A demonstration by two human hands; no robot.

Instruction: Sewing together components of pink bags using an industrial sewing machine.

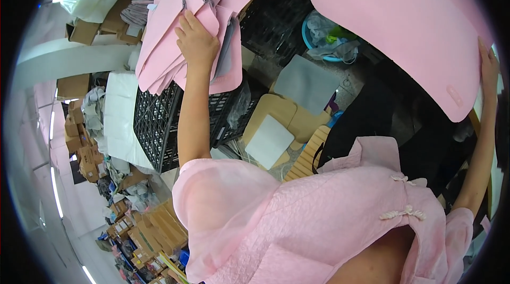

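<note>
Right hand (488,64): at the big mat (398,31)'s right edge, likely steadying it; grip cannot be told.
Big mat: pink, right of the pile (163,39).
Left hand (198,41): fingers slightly parted, resting on the pile, apparently steadying loose layers.
Pile: fanned pink mats above a black crate (154,124), probably for easy reach.

Left arm (194,114) extended forward; left hand (197,40) back-up, spread; right arm (476,151) stretched wide; right hand (489,65) pointing forward
</note>
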